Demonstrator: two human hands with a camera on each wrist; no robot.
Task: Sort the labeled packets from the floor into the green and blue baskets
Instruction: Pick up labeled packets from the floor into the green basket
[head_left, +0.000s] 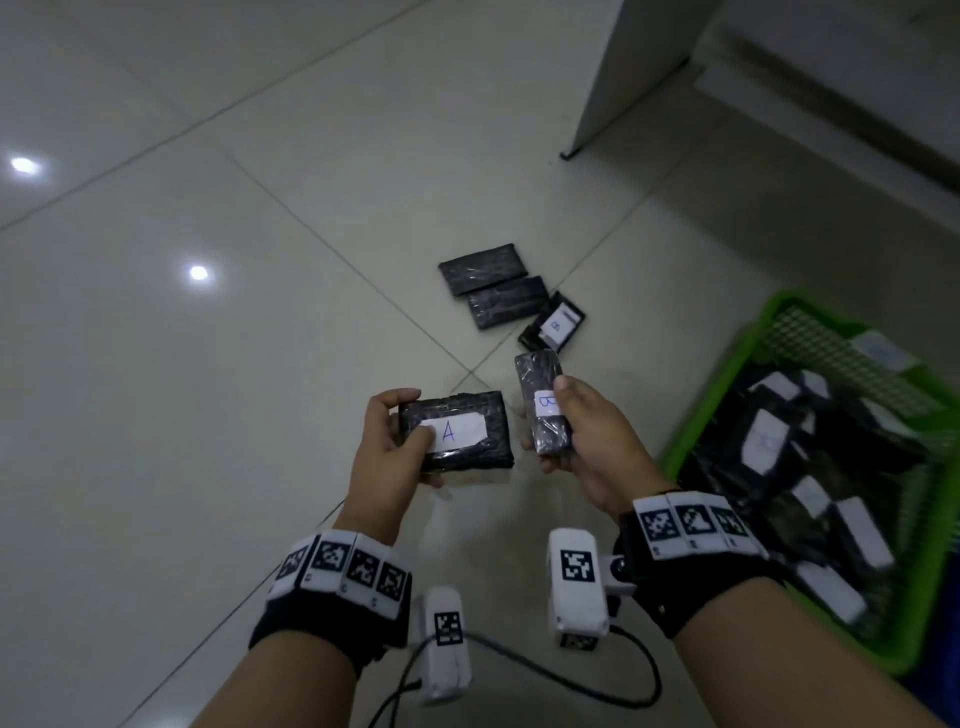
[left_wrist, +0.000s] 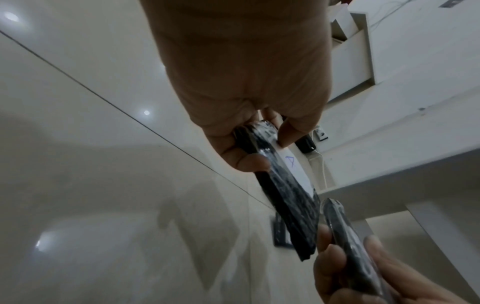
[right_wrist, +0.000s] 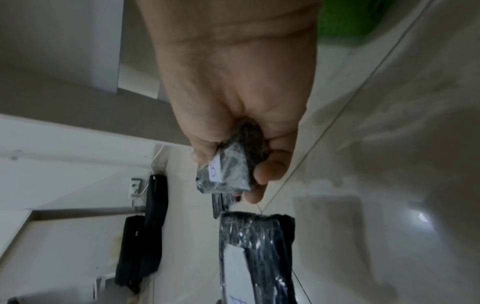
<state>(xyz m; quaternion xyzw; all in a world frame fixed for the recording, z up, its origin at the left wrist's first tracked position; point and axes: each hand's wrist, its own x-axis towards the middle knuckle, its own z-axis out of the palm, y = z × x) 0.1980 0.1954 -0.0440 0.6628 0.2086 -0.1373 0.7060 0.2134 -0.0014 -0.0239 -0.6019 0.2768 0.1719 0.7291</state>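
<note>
My left hand (head_left: 400, 441) grips a black wrapped packet (head_left: 462, 431) whose white label reads A; the same A packet (left_wrist: 288, 193) shows in the left wrist view, thumb on the label. My right hand (head_left: 576, 436) holds a smaller black packet (head_left: 543, 405) labelled B, seen again as the B packet (right_wrist: 228, 172) in the right wrist view. Both packets are held above the floor, side by side. Three more packets lie on the tiles ahead: two plain-side-up packets (head_left: 483, 269) (head_left: 506, 309) and one with a label (head_left: 553, 323). The green basket (head_left: 727, 374) at right holds several packets.
A blue basket edge (head_left: 935, 680) peeks out under the green one at lower right. A white cabinet panel (head_left: 623, 78) and wall base stand at the upper right. Glossy floor tiles (head_left: 208, 364) stretch to the left. Wrist camera cables (head_left: 545, 670) hang below my forearms.
</note>
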